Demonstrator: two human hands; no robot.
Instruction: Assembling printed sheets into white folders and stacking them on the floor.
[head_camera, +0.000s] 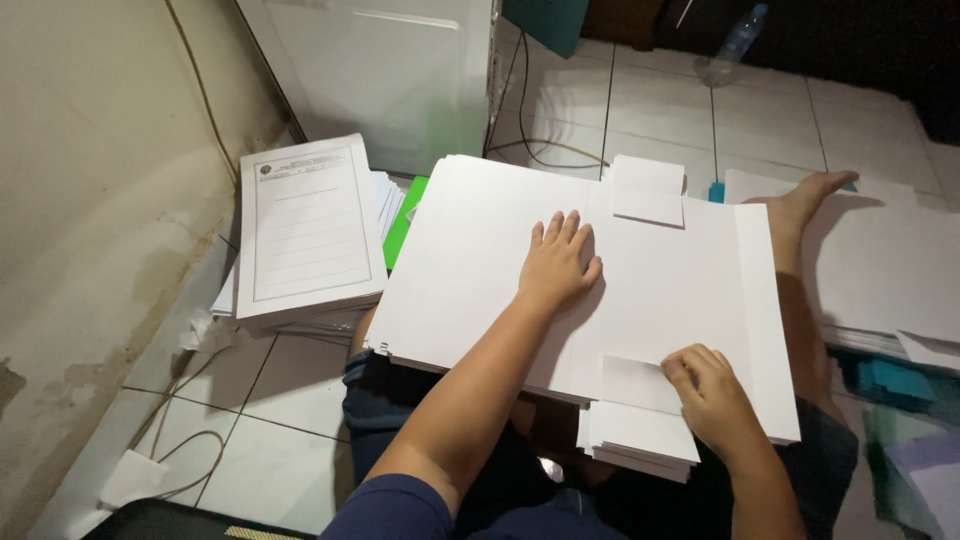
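Note:
A thick stack of large white sheets (480, 260) rests across my lap. My left hand (556, 265) lies flat on the middle of the top sheet, fingers spread. My right hand (712, 395) pinches the edge of a small white paper flap (635, 382) at the near edge of the stack. Under that hand sits a small pile of white slips (640, 440). Another small white slip (648, 190) lies at the far edge of the big stack.
A pile of printed forms (305, 235) sits on the tiled floor at left, with a green folder (405, 220) beside it. More white sheets (880, 270) and teal papers (890, 385) lie right. A wall, cables and a white appliance (390, 70) stand behind; a plastic bottle (735, 45) lies far back.

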